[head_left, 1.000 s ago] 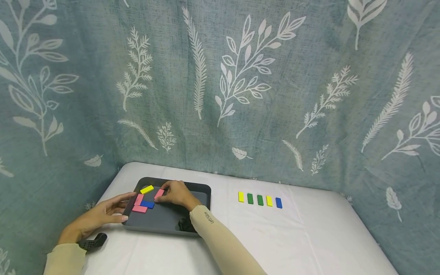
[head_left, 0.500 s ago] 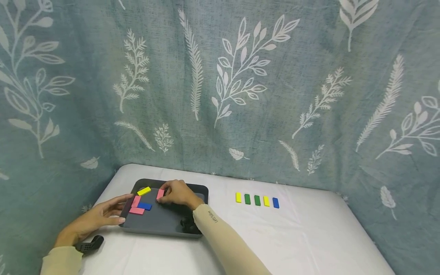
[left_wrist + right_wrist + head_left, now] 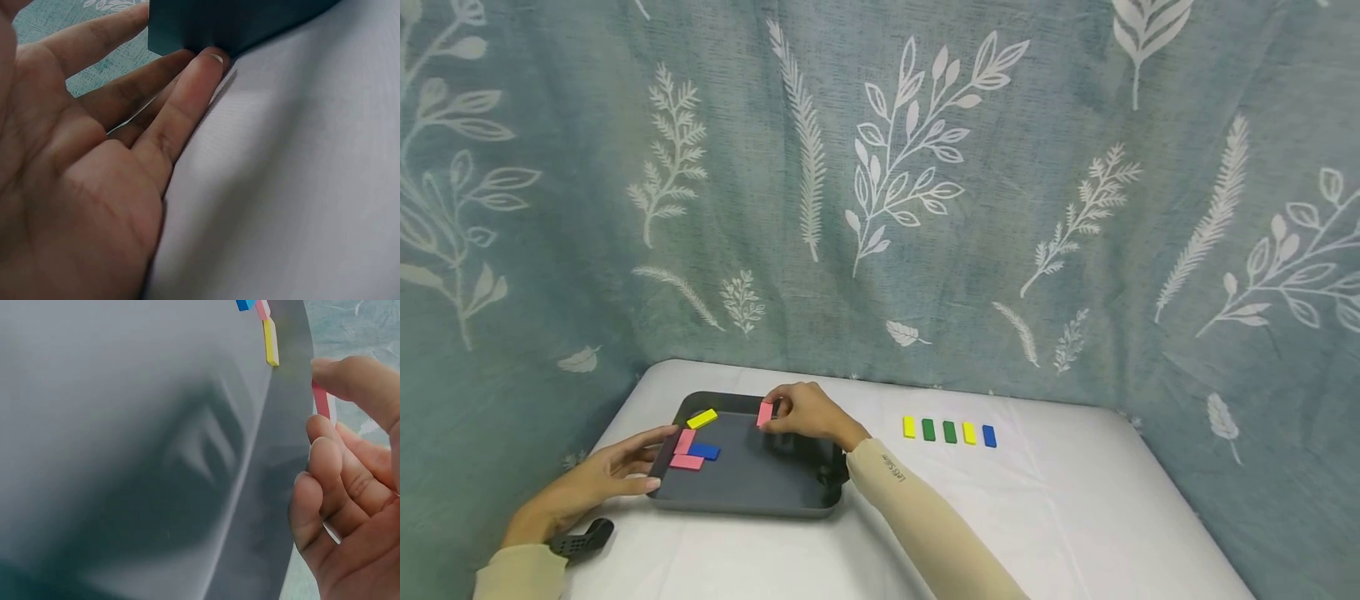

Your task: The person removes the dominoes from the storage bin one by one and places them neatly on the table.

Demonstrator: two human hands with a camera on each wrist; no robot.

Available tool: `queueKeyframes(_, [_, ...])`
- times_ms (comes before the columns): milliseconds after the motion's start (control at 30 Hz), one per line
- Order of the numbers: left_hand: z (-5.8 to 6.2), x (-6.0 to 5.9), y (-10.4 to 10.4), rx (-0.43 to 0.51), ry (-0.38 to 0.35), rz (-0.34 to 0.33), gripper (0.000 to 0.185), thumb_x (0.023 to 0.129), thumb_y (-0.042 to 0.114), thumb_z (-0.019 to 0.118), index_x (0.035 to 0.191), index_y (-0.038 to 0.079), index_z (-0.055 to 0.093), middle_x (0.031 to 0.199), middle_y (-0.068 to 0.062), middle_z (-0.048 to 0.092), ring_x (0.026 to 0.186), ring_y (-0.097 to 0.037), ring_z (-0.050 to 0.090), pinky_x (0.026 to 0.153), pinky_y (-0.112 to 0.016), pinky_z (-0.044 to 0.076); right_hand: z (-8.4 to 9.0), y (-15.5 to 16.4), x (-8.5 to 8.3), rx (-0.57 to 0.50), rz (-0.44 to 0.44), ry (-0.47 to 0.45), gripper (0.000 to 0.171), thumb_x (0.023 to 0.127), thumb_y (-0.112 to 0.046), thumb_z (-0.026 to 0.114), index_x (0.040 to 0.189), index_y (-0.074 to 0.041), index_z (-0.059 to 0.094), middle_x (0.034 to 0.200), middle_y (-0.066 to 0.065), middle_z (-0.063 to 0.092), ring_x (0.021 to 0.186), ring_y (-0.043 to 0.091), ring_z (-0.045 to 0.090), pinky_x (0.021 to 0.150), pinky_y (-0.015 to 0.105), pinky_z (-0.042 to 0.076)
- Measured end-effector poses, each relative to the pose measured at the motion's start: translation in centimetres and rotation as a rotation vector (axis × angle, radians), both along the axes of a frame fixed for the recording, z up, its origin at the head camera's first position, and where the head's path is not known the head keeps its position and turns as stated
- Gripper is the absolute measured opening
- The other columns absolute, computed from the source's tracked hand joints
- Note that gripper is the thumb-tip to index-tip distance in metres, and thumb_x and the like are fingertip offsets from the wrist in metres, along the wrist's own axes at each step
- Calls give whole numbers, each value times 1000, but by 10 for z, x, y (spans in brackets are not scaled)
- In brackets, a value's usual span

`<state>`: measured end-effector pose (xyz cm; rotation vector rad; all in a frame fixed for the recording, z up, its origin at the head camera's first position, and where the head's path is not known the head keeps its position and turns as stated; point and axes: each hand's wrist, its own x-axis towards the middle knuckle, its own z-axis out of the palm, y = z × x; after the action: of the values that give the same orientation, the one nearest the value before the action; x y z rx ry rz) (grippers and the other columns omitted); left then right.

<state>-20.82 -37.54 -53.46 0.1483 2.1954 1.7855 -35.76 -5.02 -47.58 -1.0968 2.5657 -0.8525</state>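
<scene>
My right hand pinches a pink block between thumb and fingers, raised over the back of the dark grey tray. In the right wrist view that pink block shows its narrow side between the fingertips. My left hand lies at the tray's left side; in the left wrist view its fairly straight fingers touch the tray's outer wall. Inside the tray's left part, two pink blocks and a blue block lie close together, with a yellow block slanted behind them.
On the white tablecloth right of the tray stands a spaced row of yellow, green and blue blocks. A leaf-patterned curtain hangs behind the table. Black bands sit on both wrists.
My right hand has lifted the pink block from the tray's floor and moved it right and back. My left hand has stayed at the tray's side. The head view has turned slightly right.
</scene>
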Motion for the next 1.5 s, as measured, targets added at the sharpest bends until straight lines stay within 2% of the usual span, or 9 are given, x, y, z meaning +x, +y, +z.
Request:
queueKeyframes(333, [1,1,-3,23,-11,-1,80,99,14,70,164,18,24,155,-24,35,132,-33,44,99,-45,46,12,30,-3,-6,24,49,43,90,-30,81,127,-13,69,75,-11,67,64,4,60,64,21,47])
queueKeyframes(500, [4,0,-3,2,-8,6,82,98,17,71,164,16,23,157,-25,32,133,-33,43,100,-47,46,14,47,-5,-15,14,87,42,89,-30,83,125,-13,70,73,-11,67,65,4,59,64,21,46])
queueKeyframes(733, [2,1,-4,19,-22,2,82,99,16,70,164,14,22,157,-26,31,133,-35,43,100,-48,46,13,75,-1,-30,-15,70,42,90,-28,83,126,-12,69,75,-7,68,67,6,59,67,23,47])
queueKeyframes(1067, [1,1,-1,14,-18,-14,82,99,15,70,164,13,20,157,-27,30,132,-34,43,100,-48,46,11,113,1,-31,-38,96,41,90,-28,82,128,-15,69,78,-6,67,69,8,60,69,27,50])
queueKeyframes(1267, [1,1,0,6,-17,-9,82,99,16,70,165,13,20,159,-27,29,133,-35,43,100,-49,45,5,133,2,-22,-53,134,39,90,-25,81,125,-13,69,75,-9,65,65,5,58,69,26,49])
queueKeyframes(1500, [0,0,3,-3,-15,-7,83,99,17,70,164,13,21,158,-26,29,133,-35,43,99,-45,46,-2,156,7,-2,-85,119,38,90,-28,80,124,-14,70,74,-12,65,63,5,58,70,27,47])
